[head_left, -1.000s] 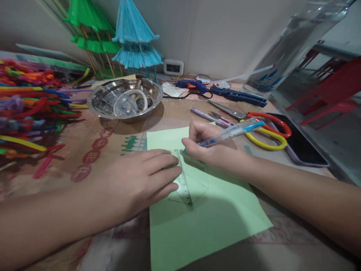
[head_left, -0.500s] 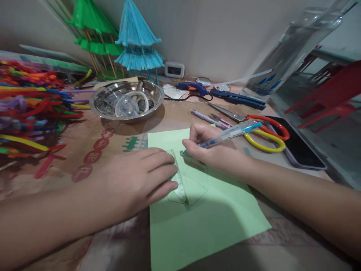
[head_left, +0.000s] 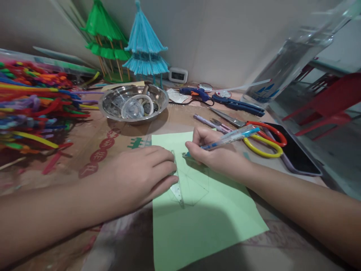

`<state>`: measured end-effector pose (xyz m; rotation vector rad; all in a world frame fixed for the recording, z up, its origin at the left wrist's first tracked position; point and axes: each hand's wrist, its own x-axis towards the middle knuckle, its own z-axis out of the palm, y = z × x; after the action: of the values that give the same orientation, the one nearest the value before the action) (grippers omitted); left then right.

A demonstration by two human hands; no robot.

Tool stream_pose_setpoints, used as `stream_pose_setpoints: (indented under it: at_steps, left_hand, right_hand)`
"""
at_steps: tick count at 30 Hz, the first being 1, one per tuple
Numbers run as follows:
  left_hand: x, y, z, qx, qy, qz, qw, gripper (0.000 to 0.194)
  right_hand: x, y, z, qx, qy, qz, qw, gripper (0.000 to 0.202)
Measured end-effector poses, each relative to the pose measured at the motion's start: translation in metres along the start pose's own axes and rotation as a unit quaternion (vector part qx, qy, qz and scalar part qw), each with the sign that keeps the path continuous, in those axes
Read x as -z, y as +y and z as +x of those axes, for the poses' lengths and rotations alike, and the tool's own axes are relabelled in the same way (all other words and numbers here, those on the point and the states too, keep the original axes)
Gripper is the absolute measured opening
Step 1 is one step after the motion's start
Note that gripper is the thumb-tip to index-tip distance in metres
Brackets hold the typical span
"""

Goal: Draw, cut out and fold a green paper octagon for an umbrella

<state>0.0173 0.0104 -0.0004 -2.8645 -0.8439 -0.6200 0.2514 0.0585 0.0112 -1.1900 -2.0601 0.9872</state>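
A light green sheet of paper (head_left: pixel 194 233) lies on the table, with thin drawn lines forming a many-sided figure. My left hand (head_left: pixel 146 171) rests flat at the sheet's left side, fingers over a clear ruler (head_left: pixel 177 192) and partly hiding it. In my right hand (head_left: pixel 208 146) a clear pen with a blue cap end (head_left: pixel 234 137) is pinched, its tip down at the paper just right of the ruler's upper part.
Behind the sheet are a metal bowl (head_left: pixel 134 118), a blue glue gun (head_left: pixel 194 92) and a dark blue tool (head_left: pixel 238 104). Scissors (head_left: pixel 265 150) and a phone (head_left: pixel 299 150) lie right. Pipe cleaners (head_left: pixel 34 105) fill the left; green (head_left: pixel 105 22) and blue (head_left: pixel 146 34) tiered models stand behind.
The ruler has shifted left relative to the drawn lines and stands away from the figure's bottom corner. The whole view has shifted slightly. My right hand still grips the pen.
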Motion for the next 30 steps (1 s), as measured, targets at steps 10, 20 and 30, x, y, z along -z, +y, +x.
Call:
stream_pose_setpoints:
  at_steps: [10,20,30]
  left_hand:
    - [0.000,0.000,-0.001,0.000,0.001,-0.008,1.000,0.033]
    - [0.000,-0.001,0.000,-0.004,0.005,-0.009,1.000,0.034]
    - [0.000,-0.001,0.000,-0.009,0.009,0.004,1.000,0.034]
  right_hand:
    - [0.000,0.001,0.002,-0.009,0.000,0.013,1.000,0.029]
    - [0.006,0.003,0.003,-0.028,0.025,0.064,0.997,0.036]
    - [0.057,0.026,0.027,0.080,0.036,-0.169,0.982,0.021]
